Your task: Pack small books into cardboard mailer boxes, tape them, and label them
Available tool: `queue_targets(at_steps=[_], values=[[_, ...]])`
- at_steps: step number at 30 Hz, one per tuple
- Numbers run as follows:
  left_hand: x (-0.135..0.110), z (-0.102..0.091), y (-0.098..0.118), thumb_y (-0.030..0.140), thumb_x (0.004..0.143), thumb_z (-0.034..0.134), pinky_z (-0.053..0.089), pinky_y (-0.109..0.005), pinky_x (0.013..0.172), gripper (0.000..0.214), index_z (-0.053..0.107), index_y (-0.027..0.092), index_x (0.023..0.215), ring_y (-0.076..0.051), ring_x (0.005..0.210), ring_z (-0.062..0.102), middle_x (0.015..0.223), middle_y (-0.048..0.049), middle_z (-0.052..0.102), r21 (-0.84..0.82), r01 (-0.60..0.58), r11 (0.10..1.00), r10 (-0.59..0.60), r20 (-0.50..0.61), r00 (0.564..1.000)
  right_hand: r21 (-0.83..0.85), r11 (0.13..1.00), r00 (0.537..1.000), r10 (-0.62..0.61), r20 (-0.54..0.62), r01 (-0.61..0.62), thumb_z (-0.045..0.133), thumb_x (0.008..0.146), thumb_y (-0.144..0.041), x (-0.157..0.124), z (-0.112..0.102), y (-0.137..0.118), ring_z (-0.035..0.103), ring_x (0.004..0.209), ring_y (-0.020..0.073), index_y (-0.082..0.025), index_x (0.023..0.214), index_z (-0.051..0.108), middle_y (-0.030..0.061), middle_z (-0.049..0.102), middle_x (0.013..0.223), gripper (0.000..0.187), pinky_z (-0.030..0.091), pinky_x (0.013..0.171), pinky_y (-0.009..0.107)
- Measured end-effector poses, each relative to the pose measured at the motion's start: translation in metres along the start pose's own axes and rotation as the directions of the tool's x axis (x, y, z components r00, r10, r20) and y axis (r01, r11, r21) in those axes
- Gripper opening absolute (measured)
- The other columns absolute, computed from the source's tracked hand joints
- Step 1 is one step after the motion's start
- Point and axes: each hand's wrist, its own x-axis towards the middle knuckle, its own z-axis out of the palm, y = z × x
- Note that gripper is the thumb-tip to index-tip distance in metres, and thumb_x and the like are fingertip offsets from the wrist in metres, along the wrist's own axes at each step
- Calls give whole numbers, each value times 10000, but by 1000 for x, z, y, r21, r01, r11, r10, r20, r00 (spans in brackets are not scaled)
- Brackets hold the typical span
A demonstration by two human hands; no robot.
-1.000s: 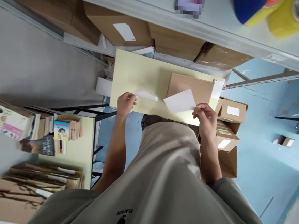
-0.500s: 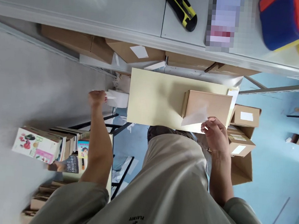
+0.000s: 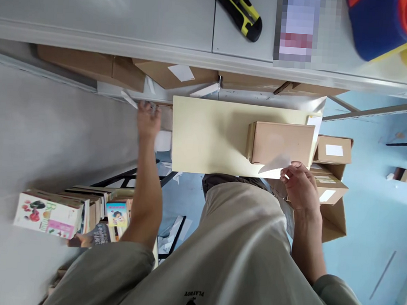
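Observation:
Between the thumb and fingers of my right hand [image 3: 302, 183] is a thin translucent white sheet, like a label [image 3: 275, 164]. The sheet overlaps the front edge of a closed cardboard box [image 3: 284, 140], which lies on a pale yellow board [image 3: 204, 138]. Beyond the board's left end, my left hand [image 3: 149, 121] reaches out with its fingers spread. Just past those fingers is a white strip [image 3: 129, 99], seemingly apart from them. Whitish material [image 3: 163, 141] sits below, partly hidden by the board and my arm.
A grey shelf above holds a yellow-black utility knife [image 3: 238, 11] and a blue and red tape dispenser [image 3: 377, 27]. Cardboard boxes [image 3: 253, 83] stand underneath, and labelled boxes [image 3: 334, 150] are stacked at the right. Books [image 3: 49, 213] are piled at lower left.
My left hand has moved forward and right, its fingers now spread and the white strip it held now beyond them. The right hand still holds the sheet, slightly farther right.

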Motion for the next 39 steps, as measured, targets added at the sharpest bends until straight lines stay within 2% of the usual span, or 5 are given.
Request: queue_targets(at_steps=[5,11,25,32,39], values=[[-135,111,115,785,1029,768,548,-564,1306,681,605,259,1429,-347,1549,683,1603,-206,706,-484,-104,869,231,211,950,30,1000,1000,1,19,-2,1038,763,-484,12,1,-14,771,828,180,-311,857,740,-28,723,803,357,606,685,281],[-250,183,227,668,888,996,455,-622,1381,730,564,324,1365,-365,1667,578,1658,-166,697,-685,-87,723,390,301,870,174,981,984,54,171,-84,1053,742,-462,20,-19,-30,835,1020,223,-307,877,740,-36,738,869,375,703,861,325],[-250,278,259,532,862,978,652,-399,1003,555,612,286,1200,-251,1158,801,1270,-79,812,-763,125,634,73,220,973,192,981,975,-58,213,17,937,886,-672,60,-103,-34,824,1281,263,-330,1152,753,25,849,1228,470,731,961,372],[-241,271,256,475,879,889,642,-446,1119,602,651,311,1407,-293,1337,774,1405,-96,803,-698,128,704,75,253,965,-374,791,865,-497,67,484,807,987,-729,70,-129,-39,737,1002,245,-308,1035,795,71,799,1123,424,650,832,383],[-246,247,262,617,890,932,634,-449,1112,733,654,317,1499,-336,1340,765,1338,-102,809,-627,83,774,145,304,942,-441,737,856,-476,200,513,815,987,-682,95,-137,-35,698,891,224,-284,999,830,65,802,1060,398,630,887,403]])
